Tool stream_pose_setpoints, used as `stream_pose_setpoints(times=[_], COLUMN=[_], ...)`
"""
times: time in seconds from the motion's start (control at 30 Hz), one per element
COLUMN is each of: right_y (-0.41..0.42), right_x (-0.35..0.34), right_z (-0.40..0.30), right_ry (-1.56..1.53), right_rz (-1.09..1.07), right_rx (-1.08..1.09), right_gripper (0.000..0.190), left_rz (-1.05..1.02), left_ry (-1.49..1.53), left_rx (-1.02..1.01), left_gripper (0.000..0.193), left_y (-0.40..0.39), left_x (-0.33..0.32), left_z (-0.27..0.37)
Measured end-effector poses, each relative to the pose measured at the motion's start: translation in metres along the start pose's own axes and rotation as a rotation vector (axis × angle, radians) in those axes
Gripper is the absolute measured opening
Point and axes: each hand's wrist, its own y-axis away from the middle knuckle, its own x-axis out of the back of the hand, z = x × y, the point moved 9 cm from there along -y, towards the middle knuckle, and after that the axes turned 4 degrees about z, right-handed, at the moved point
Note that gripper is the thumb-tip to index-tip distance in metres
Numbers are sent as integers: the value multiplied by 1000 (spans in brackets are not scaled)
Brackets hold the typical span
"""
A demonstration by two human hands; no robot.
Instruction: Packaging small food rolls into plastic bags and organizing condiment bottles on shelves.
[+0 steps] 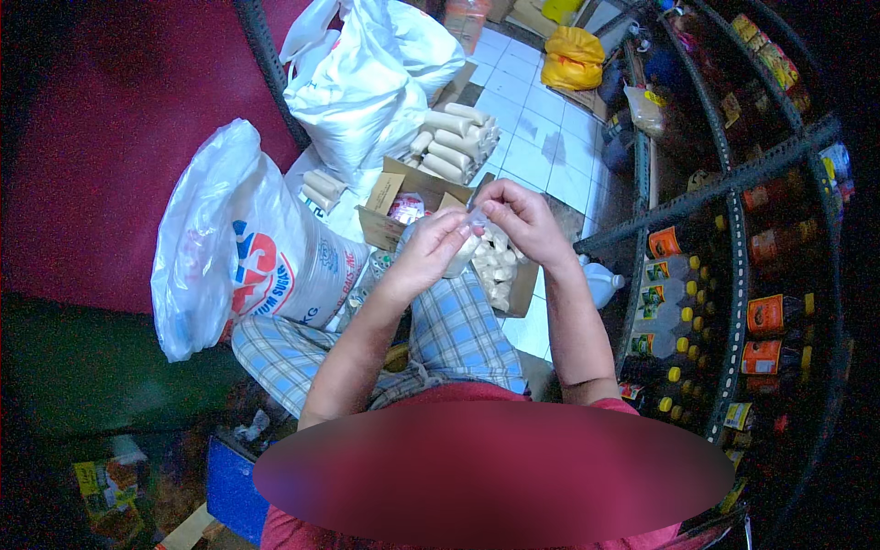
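Note:
My left hand pinches the neck of a small clear plastic bag with pale contents. On the other side of the neck, my right hand grips the bag's upper end between thumb and fingers. The bag hangs above my right knee, partly hidden by the left hand. Just beyond, a cardboard box holds many small knotted bags of pale contents. An open cardboard box behind the left hand has a pink and white plastic packet inside.
A large open sugar sack stands at my left. Farther off are white plastic sacks and a stack of filled tube-shaped bags. Metal shelving with bottles lines the right, beside a white jug on the floor.

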Motion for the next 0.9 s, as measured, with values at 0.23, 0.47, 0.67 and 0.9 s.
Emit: stream_pose_setpoints(times=[0.23, 0.47, 0.67, 0.9], right_y=[1, -1, 4, 12], right_x=[-10, -20, -8, -9], right_z=[-34, -55, -5, 32], right_ry=[320, 344, -9, -361], right_rz=[-46, -66, 104, 236], right_rx=[210, 312, 32, -116], right_gripper=[19, 12, 13, 12], left_rz=[-21, -91, -43, 13], left_ry=[-29, 273, 302, 330], left_rx=[4, 214, 285, 222], left_gripper=[18, 28, 17, 17], left_y=[2, -1, 3, 10], left_x=[-1, -7, -5, 1], left_z=[0, -5, -9, -6])
